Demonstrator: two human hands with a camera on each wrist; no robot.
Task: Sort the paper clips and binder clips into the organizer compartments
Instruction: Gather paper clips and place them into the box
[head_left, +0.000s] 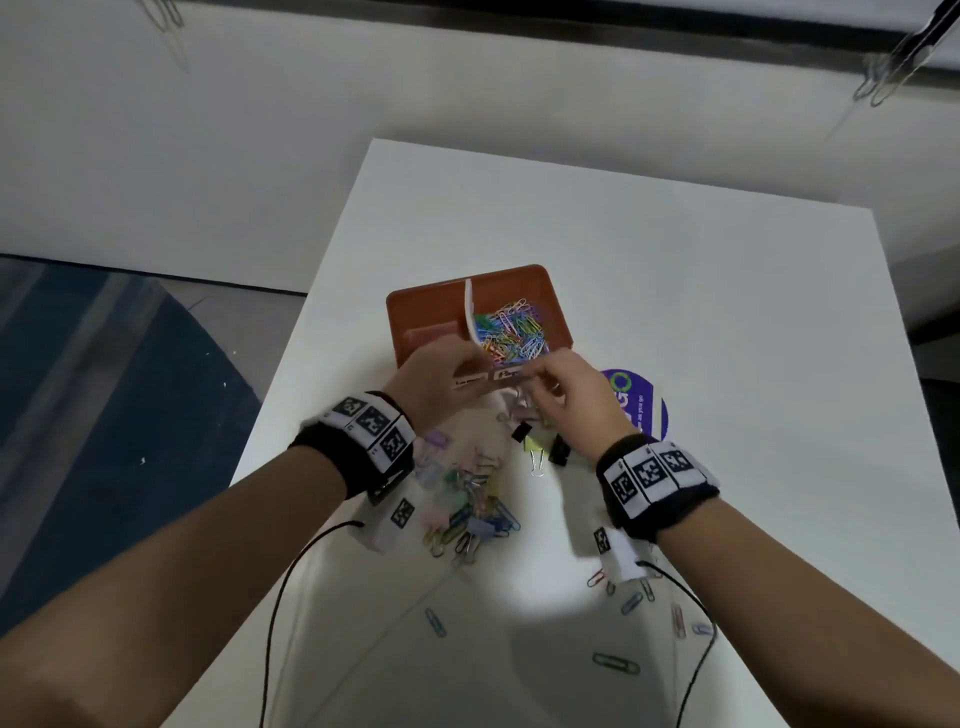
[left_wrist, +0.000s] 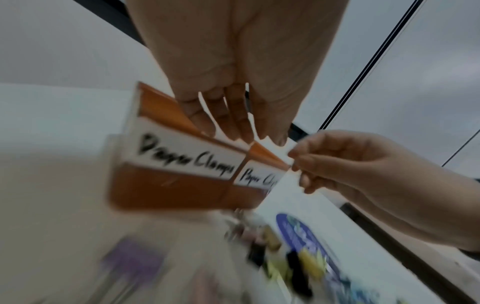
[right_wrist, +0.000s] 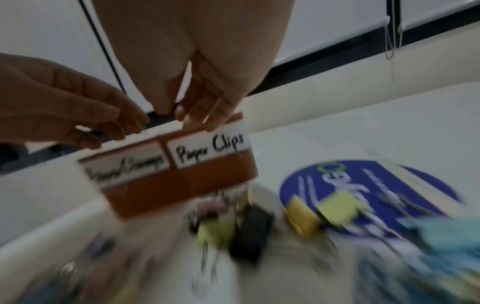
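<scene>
An orange organizer tray (head_left: 519, 271) stands mid-table, split by a white divider (head_left: 470, 312). Its near wall (right_wrist: 194, 185) carries the labels "Paper Clamps" on the left and "Paper Clips" on the right. The right compartment holds a heap of coloured paper clips (head_left: 514, 327); the left one looks empty. My left hand (head_left: 465, 361) reaches over the near rim with straight fingers (left_wrist: 233, 115). My right hand (head_left: 530, 376) hovers at the near right corner, fingertips (left_wrist: 298, 156) drawn together; what they hold is unclear. Below the hands lie black (head_left: 558, 449) and yellow (head_left: 535, 444) binder clips.
A pile of loose paper clips (head_left: 467, 512) lies near my left wrist, and single clips (head_left: 615, 662) are scattered nearer me. A purple round disc (head_left: 636, 405) lies right of the tray. The table's left edge (head_left: 301, 322) drops to the floor. Both wrist views are blurred.
</scene>
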